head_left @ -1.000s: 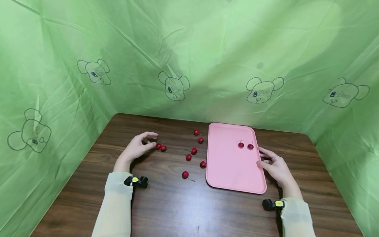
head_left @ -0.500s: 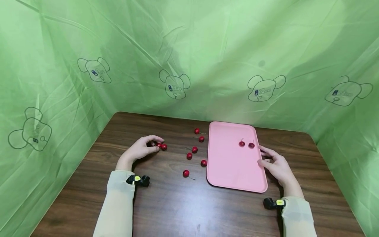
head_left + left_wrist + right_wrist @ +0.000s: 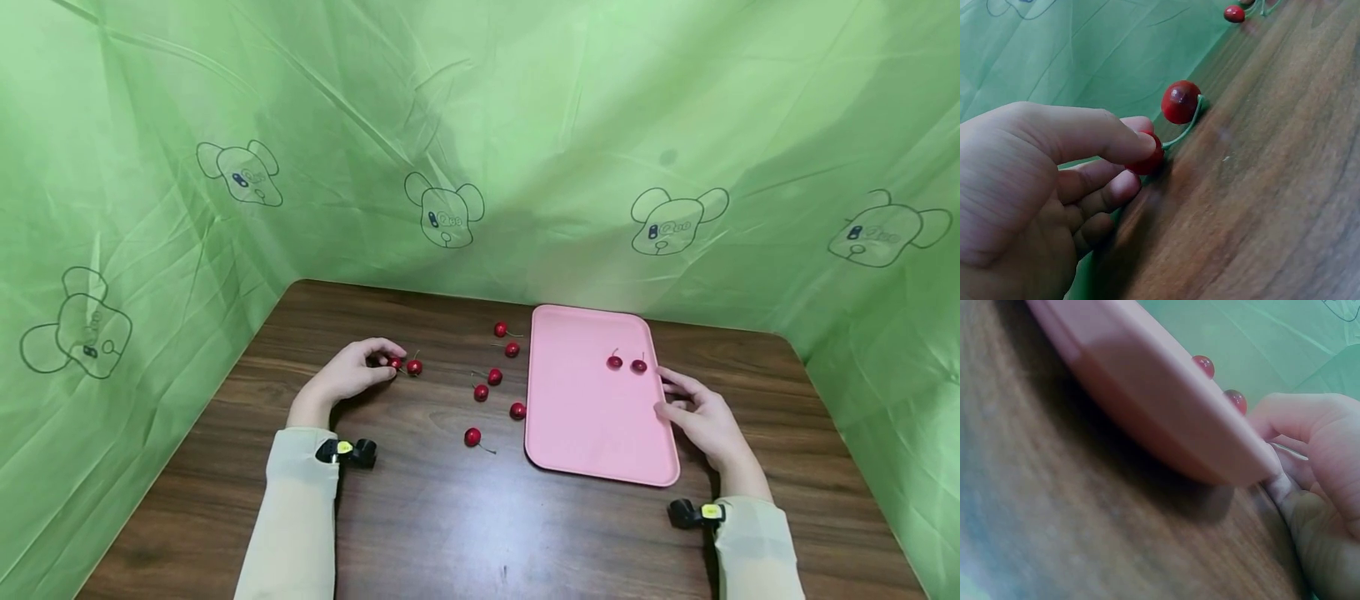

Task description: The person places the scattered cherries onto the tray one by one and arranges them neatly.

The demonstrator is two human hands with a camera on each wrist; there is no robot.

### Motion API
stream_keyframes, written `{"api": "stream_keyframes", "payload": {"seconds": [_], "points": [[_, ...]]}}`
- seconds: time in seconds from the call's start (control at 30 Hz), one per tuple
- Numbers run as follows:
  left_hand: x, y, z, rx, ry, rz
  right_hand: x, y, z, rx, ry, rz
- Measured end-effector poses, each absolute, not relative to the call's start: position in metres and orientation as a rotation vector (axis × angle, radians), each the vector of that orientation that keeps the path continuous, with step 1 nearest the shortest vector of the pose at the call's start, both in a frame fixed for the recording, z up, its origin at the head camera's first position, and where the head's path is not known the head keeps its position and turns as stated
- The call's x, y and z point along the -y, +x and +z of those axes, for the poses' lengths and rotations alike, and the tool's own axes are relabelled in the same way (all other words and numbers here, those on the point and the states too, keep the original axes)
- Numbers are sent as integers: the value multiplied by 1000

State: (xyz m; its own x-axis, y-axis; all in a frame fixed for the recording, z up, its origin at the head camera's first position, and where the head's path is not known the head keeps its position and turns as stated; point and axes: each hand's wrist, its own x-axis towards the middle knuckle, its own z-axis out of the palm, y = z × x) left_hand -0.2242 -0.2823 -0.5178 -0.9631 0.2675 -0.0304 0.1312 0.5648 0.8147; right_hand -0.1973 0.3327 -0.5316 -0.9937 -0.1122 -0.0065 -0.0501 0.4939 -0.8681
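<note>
My left hand (image 3: 348,377) lies on the brown table (image 3: 450,517) left of centre, thumb and forefinger pinching a red cherry (image 3: 395,362) (image 3: 1147,160). A second cherry (image 3: 414,367) (image 3: 1180,101) sits just beyond it, with a green stem running between the two. My right hand (image 3: 697,412) rests on the table against the right rim of the pink tray (image 3: 585,433) (image 3: 1166,412), its loosely bent fingers (image 3: 1310,425) touching that rim. Two cherries (image 3: 614,362) (image 3: 639,366) lie on the tray near this hand.
Several loose cherries lie between my left hand and the tray, among them ones at the back (image 3: 501,329), in the middle (image 3: 494,376) and nearest me (image 3: 472,437). Green cloth walls (image 3: 480,167) close in the table at the back and both sides.
My left hand reached right to the pair of cherries and closed thumb and forefinger on the nearer one. The right hand stayed at the tray's rim.
</note>
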Motion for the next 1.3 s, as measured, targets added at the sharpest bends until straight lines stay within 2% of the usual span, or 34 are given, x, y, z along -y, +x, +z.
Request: {"api": "stream_keyframes", "payload": {"seconds": [0.9,1.3], "points": [[289,-225,-519,-2859,81,1302,-336,-201,-535,-2656,-148,-1537],[297,-225,-522,-2794,177,1339,-333,-197,-532,-2643,-167,-1580]]}}
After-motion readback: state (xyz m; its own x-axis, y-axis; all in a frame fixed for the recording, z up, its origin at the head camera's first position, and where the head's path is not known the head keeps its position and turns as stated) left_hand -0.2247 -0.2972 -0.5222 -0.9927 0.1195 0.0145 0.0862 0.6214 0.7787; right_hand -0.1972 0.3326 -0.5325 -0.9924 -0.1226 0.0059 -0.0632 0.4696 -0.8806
